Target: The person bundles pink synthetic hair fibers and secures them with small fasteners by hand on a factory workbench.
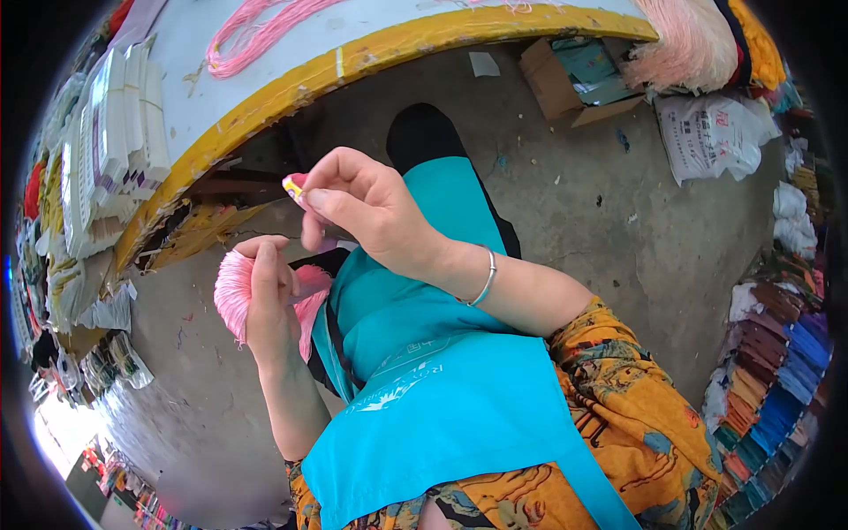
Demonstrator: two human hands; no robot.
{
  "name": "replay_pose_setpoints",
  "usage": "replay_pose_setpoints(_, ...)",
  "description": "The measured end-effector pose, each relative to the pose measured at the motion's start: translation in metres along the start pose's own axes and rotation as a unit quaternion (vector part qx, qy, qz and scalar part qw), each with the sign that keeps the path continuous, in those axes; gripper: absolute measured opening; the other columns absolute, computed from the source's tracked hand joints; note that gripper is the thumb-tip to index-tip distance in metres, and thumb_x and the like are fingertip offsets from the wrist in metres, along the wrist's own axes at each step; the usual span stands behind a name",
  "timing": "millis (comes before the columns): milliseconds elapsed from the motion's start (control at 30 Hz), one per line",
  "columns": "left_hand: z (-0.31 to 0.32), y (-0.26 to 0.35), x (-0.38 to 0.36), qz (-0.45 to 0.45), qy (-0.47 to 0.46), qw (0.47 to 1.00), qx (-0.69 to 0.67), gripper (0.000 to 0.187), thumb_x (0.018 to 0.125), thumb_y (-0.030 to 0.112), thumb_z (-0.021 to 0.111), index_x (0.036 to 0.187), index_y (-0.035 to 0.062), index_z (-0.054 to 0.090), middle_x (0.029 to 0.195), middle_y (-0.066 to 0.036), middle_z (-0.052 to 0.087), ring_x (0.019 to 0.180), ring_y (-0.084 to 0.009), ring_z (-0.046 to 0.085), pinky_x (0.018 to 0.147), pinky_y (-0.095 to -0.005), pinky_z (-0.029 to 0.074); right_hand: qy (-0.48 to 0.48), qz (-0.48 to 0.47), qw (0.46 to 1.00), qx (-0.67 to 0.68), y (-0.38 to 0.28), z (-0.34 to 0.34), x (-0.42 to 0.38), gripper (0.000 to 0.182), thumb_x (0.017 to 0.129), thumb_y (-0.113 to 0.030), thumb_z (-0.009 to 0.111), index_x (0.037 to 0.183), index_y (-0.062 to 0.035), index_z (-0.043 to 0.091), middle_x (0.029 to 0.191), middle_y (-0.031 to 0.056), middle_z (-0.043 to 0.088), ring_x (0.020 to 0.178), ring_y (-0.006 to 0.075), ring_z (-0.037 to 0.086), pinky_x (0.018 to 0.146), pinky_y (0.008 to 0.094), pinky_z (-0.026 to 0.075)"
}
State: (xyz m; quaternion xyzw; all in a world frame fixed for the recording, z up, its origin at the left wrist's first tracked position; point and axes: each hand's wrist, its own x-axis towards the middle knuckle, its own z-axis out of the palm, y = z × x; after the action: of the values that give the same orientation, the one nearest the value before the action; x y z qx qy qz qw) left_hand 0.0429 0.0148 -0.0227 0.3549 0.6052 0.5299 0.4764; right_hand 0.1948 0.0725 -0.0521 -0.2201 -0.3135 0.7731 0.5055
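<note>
A thick bundle of pink thread (234,296) is held in my left hand (270,300), whose fingers are wrapped round it; part of the bundle hangs behind the hand over my lap. Above and to the right, my right hand (367,208) pinches a small pink and yellow label (296,189) between thumb and fingers. The two hands are close but apart. On the white tabletop (353,19) lies a loose loop of pink thread (243,44).
The table's curved yellow edge (265,99) runs ahead of me. Stacked white cards (115,132) stand at the left. An open cardboard box (548,84), a white sack (707,137) and pale pink thread (680,44) are at the upper right. Coloured bundles (768,389) lie at the right.
</note>
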Motion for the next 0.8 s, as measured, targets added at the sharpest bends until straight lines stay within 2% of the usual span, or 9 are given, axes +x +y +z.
replay_pose_setpoints(67,-0.001,-0.001,0.0,-0.009,-0.021,1.0,-0.021,0.019,0.096,0.013,0.053,0.099,-0.0043,0.062,0.058,0.004,0.041,0.046,-0.0024,0.029,0.044,-0.0205,0.026,-0.018,0.036,0.999,0.009,-0.003,-0.002,0.0,0.007,0.096,-0.01,0.051,0.096,-0.0038,0.053,0.064,0.0015,0.056,0.053,0.0059,0.052,0.05,0.0208,0.042)
replay_pose_setpoints(200,0.006,0.0,0.002,-0.053,-0.066,0.996,-0.004,0.027,0.099,0.018,0.049,0.106,-0.0056,0.06,0.06,0.004,0.04,0.047,-0.0023,0.029,0.046,-0.0202,0.027,0.001,0.061,0.998,0.033,-0.009,-0.001,-0.004,0.006,0.095,-0.009,0.051,0.096,-0.003,0.054,0.064,0.0014,0.056,0.054,0.0047,0.051,0.048,0.0203,0.039)
replay_pose_setpoints(300,0.003,-0.014,0.004,-0.152,-0.14,0.966,-0.152,0.035,0.103,0.029,0.043,0.119,-0.0004,0.053,0.067,0.002,0.045,0.047,-0.0033,0.029,0.047,-0.0197,0.029,0.002,0.043,0.997,-0.059,-0.003,0.0,-0.009,0.007,0.094,-0.005,0.054,0.096,0.0005,0.056,0.072,0.0021,0.06,0.062,0.0032,0.055,0.052,0.0197,0.044)
replay_pose_setpoints(367,0.004,-0.021,0.002,-0.162,-0.155,0.952,-0.208,0.035,0.102,0.031,0.046,0.12,0.0016,0.052,0.068,0.003,0.046,0.048,-0.0028,0.031,0.047,-0.0192,0.029,-0.012,-0.024,0.976,-0.214,0.004,-0.002,-0.014,0.008,0.092,-0.004,0.056,0.097,0.0017,0.056,0.078,0.0047,0.063,0.07,0.0057,0.06,0.058,0.0223,0.05)
replay_pose_setpoints(500,0.017,-0.021,0.002,-0.146,-0.075,0.966,-0.199,0.031,0.099,0.027,0.054,0.115,0.0016,0.059,0.068,0.005,0.05,0.049,-0.0017,0.032,0.047,-0.0183,0.026,-0.011,-0.159,0.901,-0.404,-0.007,-0.007,-0.021,0.013,0.083,-0.003,0.063,0.094,-0.0038,0.069,0.088,0.0116,0.068,0.075,0.0241,0.068,0.067,0.0301,0.055)
replay_pose_setpoints(567,0.019,-0.019,0.005,-0.071,-0.095,0.977,-0.18,0.03,0.098,0.021,0.055,0.117,-0.0008,0.06,0.07,0.003,0.051,0.05,-0.0019,0.032,0.049,-0.0204,0.026,-0.015,-0.279,0.813,-0.511,-0.02,-0.03,-0.015,0.015,0.08,-0.006,0.066,0.094,-0.0053,0.069,0.092,0.0124,0.067,0.081,0.0259,0.066,0.074,0.0336,0.054)
replay_pose_setpoints(633,0.014,-0.017,0.005,-0.048,-0.12,0.974,-0.187,0.028,0.098,0.02,0.054,0.114,-0.0018,0.061,0.069,0.003,0.05,0.049,-0.0022,0.031,0.049,-0.0213,0.024,0.075,-0.204,0.819,-0.532,-0.038,-0.075,-0.01,0.012,0.079,-0.008,0.068,0.091,-0.005,0.069,0.092,0.0113,0.067,0.083,0.0219,0.065,0.075,0.0324,0.053)
replay_pose_setpoints(733,0.004,-0.015,0.002,-0.044,-0.161,0.965,-0.202,0.024,0.098,0.016,0.052,0.111,-0.0017,0.062,0.069,0.002,0.051,0.049,-0.0027,0.032,0.048,-0.0217,0.023,0.323,-0.121,0.875,-0.34,-0.066,-0.17,0.004,0.012,0.089,-0.012,0.063,0.092,-0.0022,0.068,0.08,0.0041,0.067,0.068,0.0101,0.061,0.06,0.0242,0.051)
replay_pose_setpoints(800,0.005,-0.011,0.0,-0.045,-0.176,0.962,-0.203,0.025,0.098,0.016,0.053,0.112,-0.0019,0.062,0.068,0.002,0.051,0.049,-0.0027,0.031,0.048,-0.0219,0.023,0.425,-0.132,0.836,-0.323,-0.079,-0.235,0.008,0.014,0.089,-0.01,0.062,0.098,0.0,0.065,0.08,0.0037,0.066,0.061,0.0078,0.057,0.054,0.0212,0.046)
